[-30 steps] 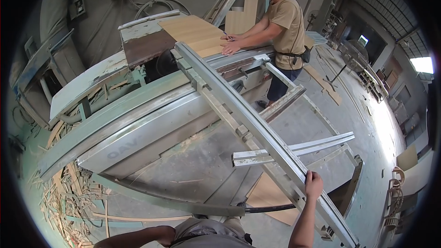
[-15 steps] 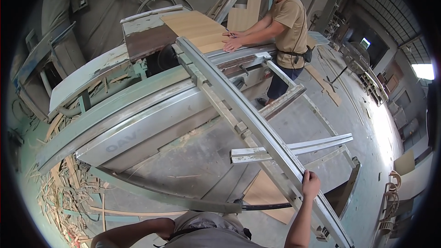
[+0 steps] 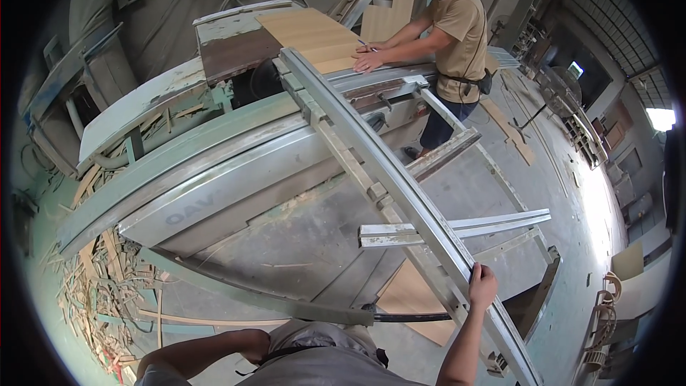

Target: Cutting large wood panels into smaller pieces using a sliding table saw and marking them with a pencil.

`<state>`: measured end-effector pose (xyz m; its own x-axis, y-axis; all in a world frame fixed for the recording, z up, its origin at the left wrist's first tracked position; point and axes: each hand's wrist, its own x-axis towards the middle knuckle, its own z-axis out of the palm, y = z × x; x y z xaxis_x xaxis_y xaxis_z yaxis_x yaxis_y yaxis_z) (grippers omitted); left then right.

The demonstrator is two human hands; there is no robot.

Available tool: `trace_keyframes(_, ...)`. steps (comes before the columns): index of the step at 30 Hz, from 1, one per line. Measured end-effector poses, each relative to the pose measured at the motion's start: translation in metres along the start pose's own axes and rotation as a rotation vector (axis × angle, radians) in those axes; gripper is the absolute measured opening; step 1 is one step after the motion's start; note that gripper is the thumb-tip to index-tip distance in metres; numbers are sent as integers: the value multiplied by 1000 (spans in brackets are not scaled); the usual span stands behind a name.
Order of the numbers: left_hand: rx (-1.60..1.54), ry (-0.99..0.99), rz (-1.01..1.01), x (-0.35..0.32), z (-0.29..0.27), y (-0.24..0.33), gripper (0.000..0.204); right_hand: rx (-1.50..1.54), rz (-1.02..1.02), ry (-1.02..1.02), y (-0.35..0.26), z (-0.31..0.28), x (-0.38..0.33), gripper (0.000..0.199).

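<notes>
The right hand [image 3: 482, 284] grips the long grey metal fence rail [image 3: 386, 171] of the pale green sliding panel saw [image 3: 214, 171], fingers clenched over the rail's upper edge near its close end. The rail runs diagonally from the lower right up to the far end of the machine. The left hand is hidden under the person's own body; its fingers cannot be judged. At the far end, a co-worker in a tan shirt [image 3: 457, 28] presses both hands flat on a light wood-grain panel [image 3: 314, 37] lying on the saw table. Faint raised lettering marks the machine's grey side plate [image 3: 187, 209]. Wood offcuts [image 3: 100, 293] litter the floor at left.
</notes>
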<state>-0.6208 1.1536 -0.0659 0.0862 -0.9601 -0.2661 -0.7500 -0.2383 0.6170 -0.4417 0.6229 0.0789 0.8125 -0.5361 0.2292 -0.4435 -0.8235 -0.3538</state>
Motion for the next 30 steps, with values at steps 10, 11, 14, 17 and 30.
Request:
trace_keyframes(10,5,-170,-2,-1,-26,8,28,-25,-7,12,1,3,-1,37)
trace_keyframes(11,3,-169,-1,-1,-26,8,28,-15,-10,17,1,3,-2,38)
trace_keyframes(14,51,-196,40,1,-22,7,28,-29,7,3,3,3,-1,36)
trace_keyframes(17,21,-156,8,1,-11,5,28,-25,-14,13,1,3,-2,36)
trace_keyframes(30,-40,-11,-12,2,20,-3,34,-17,2,3,-3,1,-1,35)
